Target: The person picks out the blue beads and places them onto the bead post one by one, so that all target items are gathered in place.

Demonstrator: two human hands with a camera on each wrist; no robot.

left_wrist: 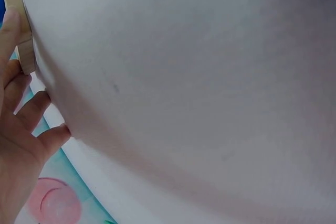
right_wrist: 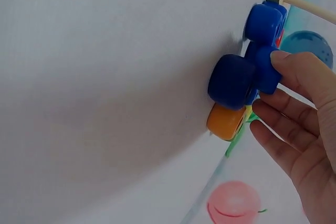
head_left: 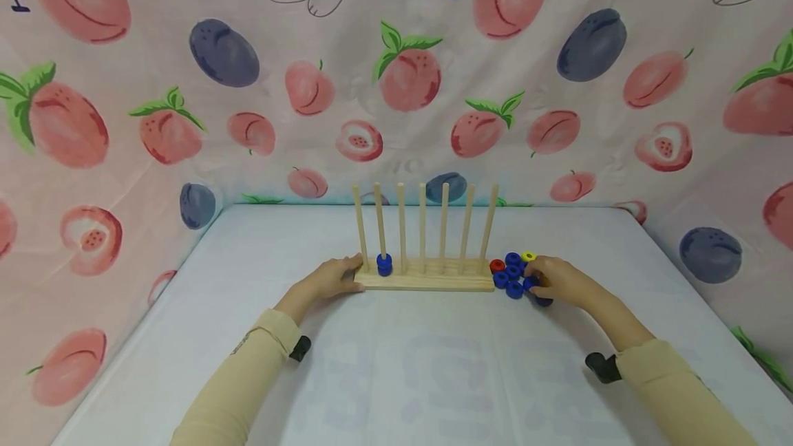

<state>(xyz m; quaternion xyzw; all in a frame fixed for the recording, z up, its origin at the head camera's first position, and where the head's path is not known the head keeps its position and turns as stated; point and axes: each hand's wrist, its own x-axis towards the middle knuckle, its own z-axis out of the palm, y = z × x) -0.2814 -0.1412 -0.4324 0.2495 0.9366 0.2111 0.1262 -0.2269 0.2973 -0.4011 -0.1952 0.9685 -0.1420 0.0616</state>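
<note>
We count two blue rings threaded; left hand grips the pegboard, right hand apparently pinches another ring; loose rings remain.

Left sleeve: beige, turned-back cuff, small dark marking. Right sleeve: beige, folded cuff. Black left wrist camera; black right wrist camera.

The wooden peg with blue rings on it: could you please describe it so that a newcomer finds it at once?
On the white table stands a wooden base with a row of seven pegs, and the left hand holds its left end. In the head view, the peg is second from the left. It alone carries rings, blue ones, while its six neighbours are bare.
</note>
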